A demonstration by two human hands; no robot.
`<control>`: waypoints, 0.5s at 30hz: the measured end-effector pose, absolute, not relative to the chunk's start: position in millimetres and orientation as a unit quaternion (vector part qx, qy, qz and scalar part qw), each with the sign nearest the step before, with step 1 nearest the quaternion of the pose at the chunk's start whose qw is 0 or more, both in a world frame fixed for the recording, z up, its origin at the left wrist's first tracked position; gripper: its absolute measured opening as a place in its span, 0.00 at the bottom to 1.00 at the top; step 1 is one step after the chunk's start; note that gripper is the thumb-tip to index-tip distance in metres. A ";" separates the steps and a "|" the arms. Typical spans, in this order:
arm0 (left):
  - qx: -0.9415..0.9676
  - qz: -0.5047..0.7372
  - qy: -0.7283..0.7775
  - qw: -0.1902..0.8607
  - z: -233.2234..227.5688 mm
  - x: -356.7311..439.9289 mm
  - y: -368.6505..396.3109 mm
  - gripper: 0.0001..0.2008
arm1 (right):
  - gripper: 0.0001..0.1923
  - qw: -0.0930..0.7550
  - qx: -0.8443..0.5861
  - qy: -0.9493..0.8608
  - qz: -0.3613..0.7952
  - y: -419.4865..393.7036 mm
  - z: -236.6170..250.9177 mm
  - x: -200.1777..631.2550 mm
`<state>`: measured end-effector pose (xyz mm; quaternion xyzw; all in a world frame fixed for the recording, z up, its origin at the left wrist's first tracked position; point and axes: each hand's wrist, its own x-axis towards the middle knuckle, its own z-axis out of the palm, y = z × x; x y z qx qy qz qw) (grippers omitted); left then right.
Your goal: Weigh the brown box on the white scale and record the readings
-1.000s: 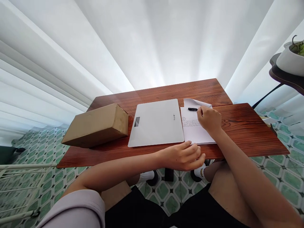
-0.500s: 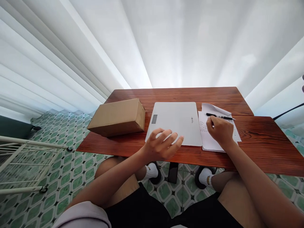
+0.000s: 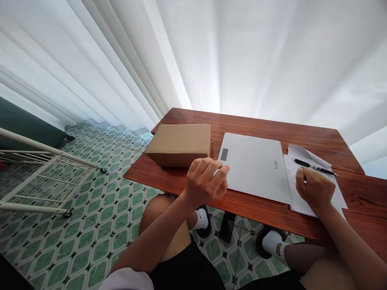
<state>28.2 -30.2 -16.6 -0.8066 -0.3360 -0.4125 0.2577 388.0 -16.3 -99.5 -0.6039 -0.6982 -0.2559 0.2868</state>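
Illumination is bright, diffuse daylight entering through the sheer white pleated curtain (image 3: 242,52) from 12 o'clock. The curtain is overexposed toward 12 and 1 o'clock, with fold detail washed out. The reddish-brown wooden bench (image 3: 260,121) carries a soft sheen along its far edge. The flat pale grey rectangular slab (image 3: 256,165) reflects evenly, without hard glare. Shadows are faint and soft-edged. Focus is adequate throughout. Wide-angle distortion fans the curtain folds and stretches the green patterned tile floor (image 3: 90,225) toward 8 o'clock.
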 end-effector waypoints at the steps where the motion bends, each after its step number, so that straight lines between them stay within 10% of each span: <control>1: -0.803 -0.418 -0.345 0.245 -17.3 25.0 -29.1 0.08 | 0.21 0.286 -0.596 -0.705 -0.257 -17.9 -100.4 389.3; 15: -0.774 -0.428 -0.450 0.125 -18.0 -9.6 -17.7 0.04 | 0.25 0.316 -0.576 -0.727 -0.200 -35.3 -104.0 393.3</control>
